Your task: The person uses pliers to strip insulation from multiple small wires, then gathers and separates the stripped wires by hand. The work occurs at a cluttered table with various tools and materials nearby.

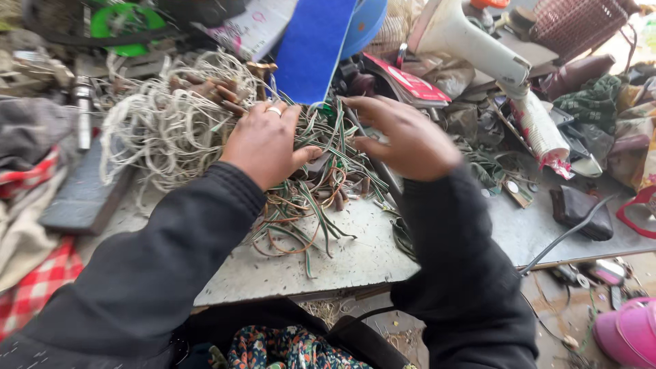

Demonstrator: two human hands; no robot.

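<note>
My left hand (pixel 265 143), with a ring on one finger, rests on a pile of green, brown and orange wires (pixel 311 198) in the middle of the grey worktop (pixel 355 256); its fingers press into the strands. My right hand (pixel 408 140) hovers just right of the same pile, fingers curled toward the wires, slightly blurred. Whether it grips any strand cannot be told. Both arms wear black sleeves.
A tangle of pale cord (pixel 167 119) lies left of the wires. A blue flat board (pixel 314 48) leans behind. A white megaphone (pixel 471 41), a dark pouch (pixel 581 212), a pink tub (pixel 629 335) and red checked cloth (pixel 34 273) surround the worktop.
</note>
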